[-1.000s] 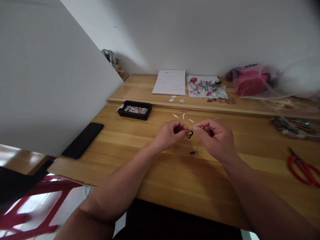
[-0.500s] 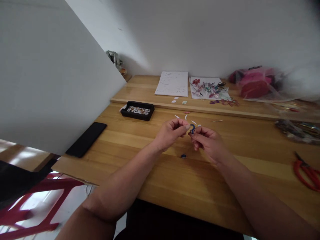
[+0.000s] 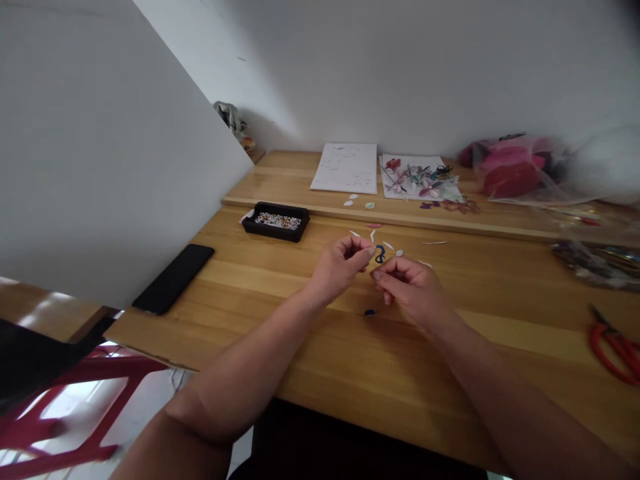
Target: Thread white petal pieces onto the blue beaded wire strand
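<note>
My left hand [image 3: 341,267] pinches the end of a small blue curled strip [image 3: 381,251] between thumb and finger. The strip's free end hooks to the right, with a dark loop under it. My right hand [image 3: 410,285] is just below and to the right, its thumb and forefinger pressed together. Anything in that pinch is too small to make out. On the wooden table [image 3: 320,360] beneath the hands lies a small dark blue oval piece [image 3: 369,313]. Several thin white leaf-shaped pieces and a red piece [image 3: 373,225] lie just beyond the fingers.
A black tray [image 3: 275,231] of small beads stands left of the hands, and a black phone [image 3: 174,279] lies farther left. Red-handled scissors [image 3: 616,345] are at the right. Behind, a raised ledge holds a white sheet [image 3: 345,168], flower-like pieces [image 3: 423,179] and a bag [image 3: 515,167].
My right hand has come off the blue curled strip and moved slightly down and left. The strip stays in my left hand, shifted a little to the left.
</note>
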Demonstrator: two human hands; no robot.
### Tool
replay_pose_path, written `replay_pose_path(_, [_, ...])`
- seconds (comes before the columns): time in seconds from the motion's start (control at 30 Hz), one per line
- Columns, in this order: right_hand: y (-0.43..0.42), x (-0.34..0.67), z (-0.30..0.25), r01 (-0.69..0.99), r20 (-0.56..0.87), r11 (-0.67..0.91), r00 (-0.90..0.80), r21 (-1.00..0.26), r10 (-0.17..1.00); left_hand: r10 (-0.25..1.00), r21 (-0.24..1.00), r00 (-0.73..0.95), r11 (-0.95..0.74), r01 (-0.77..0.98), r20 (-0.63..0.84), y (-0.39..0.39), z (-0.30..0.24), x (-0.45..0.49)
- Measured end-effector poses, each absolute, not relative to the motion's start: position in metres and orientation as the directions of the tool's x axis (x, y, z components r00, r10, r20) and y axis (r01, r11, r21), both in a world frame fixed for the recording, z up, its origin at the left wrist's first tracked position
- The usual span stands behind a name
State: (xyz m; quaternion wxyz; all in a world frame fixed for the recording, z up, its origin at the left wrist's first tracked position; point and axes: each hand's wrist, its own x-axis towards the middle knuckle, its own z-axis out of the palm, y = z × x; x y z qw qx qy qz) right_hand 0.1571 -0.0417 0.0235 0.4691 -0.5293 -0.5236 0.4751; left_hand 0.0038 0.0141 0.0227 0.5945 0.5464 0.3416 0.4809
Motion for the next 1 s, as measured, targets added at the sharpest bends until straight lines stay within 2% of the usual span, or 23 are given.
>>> replay_pose_path(0.1, [-0.044, 0.156, 0.022, 0.16, 0.007, 0.009, -0.008, -0.987, 1.0, 0.942, 0.981, 0.296, -0.117, -0.158, 0.16, 0.014, 0.022, 0.004])
replay_pose_path(0.27, [-0.049, 0.159, 0.033, 0.304, 0.207, 0.187, 0.036, -0.934, 0.978, 0.922, 0.958, 0.276, -0.287, 0.015, 0.272, 0.019, 0.021, 0.0])
replay_pose_path(0.37, [-0.049, 0.164, 0.041, 0.313, 0.277, 0.228, 0.122, -0.922, 0.953, 0.887, 0.935, 0.38, -0.33, 0.128, 0.261, 0.018, 0.022, -0.003])
replay_pose_path(0.47, [-0.045, 0.17, 0.042, 0.294, 0.281, 0.22, 0.185, -0.93, 0.942, 0.816, 0.934, 0.536, -0.333, 0.13, 0.216, 0.013, 0.025, -0.005])
replay_pose_path(0.57, [-0.039, 0.175, 0.037, 0.238, 0.237, 0.187, 0.206, -0.953, 0.949, 0.757, 0.96, 0.625, -0.276, 0.041, 0.191, 0.009, 0.029, -0.006])
replay_pose_path(0.77, [-0.032, 0.173, 0.025, 0.054, 0.054, 0.047, 0.144, -0.997, 0.988, 0.792, 0.981, 0.588, -0.065, -0.185, 0.164, 0.009, 0.034, -0.006])
replay_pose_path(0.9, [-0.032, 0.17, 0.02, 0.034, 0.012, 0.008, 0.117, -0.999, 0.993, 0.783, 0.945, 0.614, 0.122, -0.303, 0.096, 0.009, 0.033, -0.003])
replay_pose_path(1.0, [-0.032, 0.17, 0.016, 0.041, 0.013, 0.009, 0.104, -0.999, 0.995, 0.769, 0.924, 0.635, 0.186, -0.333, 0.074, 0.008, 0.03, -0.001])
